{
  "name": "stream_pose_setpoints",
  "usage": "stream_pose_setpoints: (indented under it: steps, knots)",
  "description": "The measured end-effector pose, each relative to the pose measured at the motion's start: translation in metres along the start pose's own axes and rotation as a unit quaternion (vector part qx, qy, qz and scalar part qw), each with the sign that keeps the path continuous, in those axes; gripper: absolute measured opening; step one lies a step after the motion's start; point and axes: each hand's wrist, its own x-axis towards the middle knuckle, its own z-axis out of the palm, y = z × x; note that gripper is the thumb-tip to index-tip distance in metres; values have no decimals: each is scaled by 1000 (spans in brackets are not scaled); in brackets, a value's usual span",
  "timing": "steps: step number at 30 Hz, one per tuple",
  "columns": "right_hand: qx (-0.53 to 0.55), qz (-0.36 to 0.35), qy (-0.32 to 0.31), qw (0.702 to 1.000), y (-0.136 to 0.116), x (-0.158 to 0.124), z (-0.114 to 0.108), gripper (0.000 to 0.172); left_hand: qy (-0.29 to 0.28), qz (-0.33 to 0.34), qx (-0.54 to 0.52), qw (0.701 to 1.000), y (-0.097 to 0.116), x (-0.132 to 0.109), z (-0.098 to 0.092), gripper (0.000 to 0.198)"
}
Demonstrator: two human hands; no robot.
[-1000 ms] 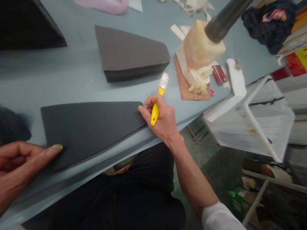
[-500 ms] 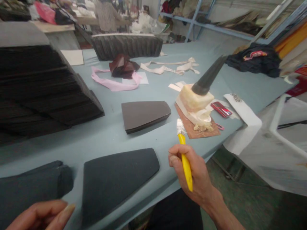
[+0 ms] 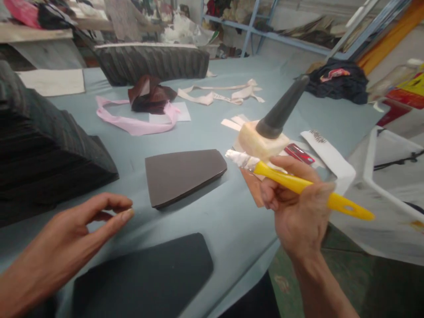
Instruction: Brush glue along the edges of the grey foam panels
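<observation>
My right hand [image 3: 300,198] grips a yellow-handled paintbrush [image 3: 281,174], held nearly level. Its white-caked bristles point left, close to the tip of a stack of tapered grey-brown pieces [image 3: 185,176]. My left hand [image 3: 89,229] hovers left of that stack, fingers curled, thumb and forefinger tips close with nothing visible between them. Nearest me lies a dark tapered panel [image 3: 145,278], cut off by the lower frame edge. Behind the brush stands a pale block [image 3: 261,139] with a dark cone-shaped handle [image 3: 281,108], over a brown board [image 3: 252,187] partly hidden by my right hand.
Tall dark stacks stand at left [image 3: 49,154] and at the back [image 3: 155,64] of the blue-green table [image 3: 202,128]. Pink cloth strip [image 3: 142,128], beige strips [image 3: 225,98], a red packet [image 3: 300,153] and dark cloth [image 3: 338,81] lie about. A white-framed bin [image 3: 371,159] is at right.
My right hand has turned the brush from upright to nearly level and raised it towards the grey-brown stack. My left hand has moved up and right from the lower edge. The view has shifted.
</observation>
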Motion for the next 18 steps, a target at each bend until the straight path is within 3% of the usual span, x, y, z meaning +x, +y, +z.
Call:
stream_pose_setpoints:
  steps: [2,6,9,12,18]
  knots:
    - [21,27,-2,999,6,6,11,58,-60,-4,-26,998,13,16,-1,47]
    - [19,49,-10,999,18,9,37,40,-31,13,-59,998,20,38,2,46]
    - [4,54,-35,998,25,9,53,37,-7,104,-51,993,14,50,8,38]
    - [9,64,-68,996,28,8,64,37,-18,203,-62,977,8,60,16,34]
    - [1,76,-126,989,21,5,82,42,-52,267,-46,961,8,76,24,31]
